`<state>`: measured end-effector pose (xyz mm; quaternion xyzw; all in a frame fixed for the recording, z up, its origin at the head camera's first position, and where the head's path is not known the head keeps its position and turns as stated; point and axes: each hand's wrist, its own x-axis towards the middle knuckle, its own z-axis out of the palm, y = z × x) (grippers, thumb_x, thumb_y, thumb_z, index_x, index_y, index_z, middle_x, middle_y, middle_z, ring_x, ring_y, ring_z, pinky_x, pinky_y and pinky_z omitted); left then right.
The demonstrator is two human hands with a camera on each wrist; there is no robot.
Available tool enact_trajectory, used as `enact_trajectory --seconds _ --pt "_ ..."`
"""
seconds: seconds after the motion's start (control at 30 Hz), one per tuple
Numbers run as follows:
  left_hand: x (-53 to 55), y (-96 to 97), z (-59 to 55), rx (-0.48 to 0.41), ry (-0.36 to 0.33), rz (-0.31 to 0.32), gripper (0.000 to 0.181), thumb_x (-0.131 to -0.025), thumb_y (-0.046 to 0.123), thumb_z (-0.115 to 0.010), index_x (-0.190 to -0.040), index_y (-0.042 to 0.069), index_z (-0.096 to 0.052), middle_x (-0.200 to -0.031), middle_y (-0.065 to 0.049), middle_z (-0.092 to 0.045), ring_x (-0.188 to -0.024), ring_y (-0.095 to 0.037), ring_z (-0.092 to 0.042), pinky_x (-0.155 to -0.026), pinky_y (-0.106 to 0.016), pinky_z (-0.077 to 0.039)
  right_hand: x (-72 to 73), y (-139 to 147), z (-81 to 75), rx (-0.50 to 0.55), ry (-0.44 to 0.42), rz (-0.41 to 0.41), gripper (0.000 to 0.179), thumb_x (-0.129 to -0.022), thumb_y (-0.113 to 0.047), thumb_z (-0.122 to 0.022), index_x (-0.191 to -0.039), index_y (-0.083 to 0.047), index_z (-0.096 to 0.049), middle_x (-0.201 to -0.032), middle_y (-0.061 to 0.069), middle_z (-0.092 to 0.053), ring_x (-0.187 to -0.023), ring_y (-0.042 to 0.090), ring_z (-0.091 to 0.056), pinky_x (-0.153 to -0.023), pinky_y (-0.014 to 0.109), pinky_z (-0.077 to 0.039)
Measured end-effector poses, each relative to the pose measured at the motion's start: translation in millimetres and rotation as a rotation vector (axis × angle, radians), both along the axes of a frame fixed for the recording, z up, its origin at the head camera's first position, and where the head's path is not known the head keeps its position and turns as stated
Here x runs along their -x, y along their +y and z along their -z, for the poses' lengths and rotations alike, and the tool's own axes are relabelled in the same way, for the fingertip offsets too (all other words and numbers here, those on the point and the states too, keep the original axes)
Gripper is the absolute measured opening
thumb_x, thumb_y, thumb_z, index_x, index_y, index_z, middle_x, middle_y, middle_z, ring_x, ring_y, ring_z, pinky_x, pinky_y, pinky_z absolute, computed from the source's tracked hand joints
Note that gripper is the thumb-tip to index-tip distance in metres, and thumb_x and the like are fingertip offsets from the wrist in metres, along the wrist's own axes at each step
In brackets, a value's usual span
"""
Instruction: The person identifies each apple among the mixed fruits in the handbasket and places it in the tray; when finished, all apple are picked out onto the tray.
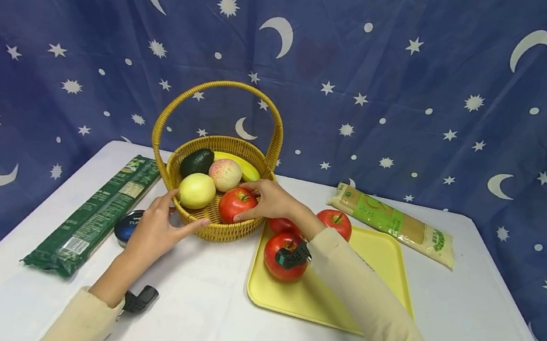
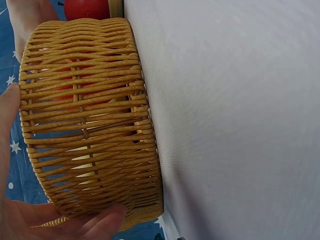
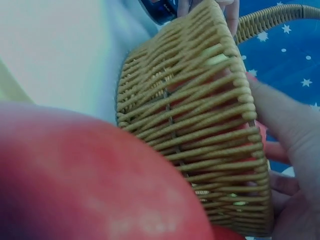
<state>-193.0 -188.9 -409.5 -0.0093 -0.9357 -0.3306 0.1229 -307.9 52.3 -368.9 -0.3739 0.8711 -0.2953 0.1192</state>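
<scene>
My right hand (image 1: 271, 201) grips a red apple (image 1: 235, 205) inside the wicker basket (image 1: 221, 233), fingers behind it and thumb at its front. Beside that apple in the basket lie a pale yellow round fruit (image 1: 197, 191), a peach (image 1: 225, 174), a dark green avocado (image 1: 196, 164) and a banana (image 1: 247, 169). At the basket's front left, my left hand (image 1: 158, 233) rests on the woven side with thumb and fingers spread apart. The left wrist view shows its fingertips (image 2: 112, 217) against the outer weave (image 2: 90, 125). The right wrist view shows the right thumb (image 3: 275, 107) over the rim.
Several red apples (image 1: 283, 263) sit on a yellow tray (image 1: 387, 264) at the right, partly behind my right forearm. A green pack (image 1: 103, 210) and a dark blue can (image 1: 126, 226) lie left of the basket. Behind the tray is a long noodle-like packet (image 1: 395, 221).
</scene>
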Motion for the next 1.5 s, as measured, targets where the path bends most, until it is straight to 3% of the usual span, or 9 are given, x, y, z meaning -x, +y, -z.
enact_trajectory --seconds 0.17,0.43,0.67,0.87,1.2,1.5 --pt "0.3 -0.3 0.1 0.000 -0.012 -0.006 0.100 -0.079 0.055 -0.075 -0.146 -0.007 -0.033 -0.134 -0.035 -0.045 -0.119 -0.050 -0.050 -0.094 -0.060 -0.045 0.4 2.5 0.3 0.068 -0.074 0.029 0.073 -0.070 -0.028 -0.089 -0.132 -0.002 -0.060 -0.124 0.011 -0.066 -0.105 0.021 -0.063 -0.091 0.030 -0.050" --pt "0.0 -0.7 -1.2 -0.005 -0.001 -0.005 0.100 -0.079 0.056 -0.075 -0.146 -0.005 -0.035 -0.133 -0.034 -0.046 -0.118 -0.048 -0.051 -0.093 -0.059 -0.045 0.0 3.3 -0.9 0.121 -0.102 0.025 0.075 -0.070 -0.025 -0.089 -0.134 -0.001 -0.058 -0.125 0.011 -0.064 -0.105 0.023 -0.060 -0.090 0.028 -0.050" --pt "1.0 -1.9 -5.2 -0.006 0.025 -0.002 0.098 -0.078 0.055 -0.077 -0.144 -0.006 -0.036 -0.131 -0.033 -0.048 -0.113 -0.046 -0.055 -0.089 -0.058 -0.048 1.4 5.2 -3.9 0.185 -0.126 0.021 0.083 -0.072 -0.020 -0.087 -0.142 0.000 -0.047 -0.130 0.014 -0.058 -0.113 0.028 -0.059 -0.095 0.032 -0.049" --pt "0.9 -2.7 -4.1 -0.008 0.000 -0.001 0.100 -0.079 0.057 -0.074 -0.146 -0.006 -0.034 -0.133 -0.034 -0.046 -0.115 -0.047 -0.053 -0.091 -0.059 -0.046 -0.3 6.1 -5.0 0.199 -0.122 0.054 0.084 -0.072 -0.020 -0.087 -0.143 -0.001 -0.047 -0.128 0.015 -0.057 -0.114 0.029 -0.058 -0.095 0.035 -0.050" --pt "-3.0 -2.5 -1.0 -0.018 0.010 -0.002 0.100 -0.078 0.057 -0.075 -0.146 -0.005 -0.035 -0.133 -0.034 -0.046 -0.113 -0.046 -0.054 -0.090 -0.058 -0.047 -4.0 8.1 -0.6 0.218 -0.106 0.108 0.074 -0.070 -0.024 -0.088 -0.134 -0.003 -0.057 -0.123 0.013 -0.054 -0.113 0.028 -0.059 -0.094 0.033 -0.051" --pt "-1.7 -0.6 0.5 -0.021 0.002 -0.008 0.099 -0.078 0.056 -0.075 -0.146 -0.004 -0.035 -0.129 -0.031 -0.048 -0.103 -0.040 -0.058 -0.085 -0.054 -0.049 -1.7 14.5 -2.1 0.270 -0.173 0.141 0.070 -0.071 -0.023 -0.087 -0.133 -0.005 -0.059 -0.122 0.013 -0.051 -0.106 0.024 -0.060 -0.092 0.033 -0.051"
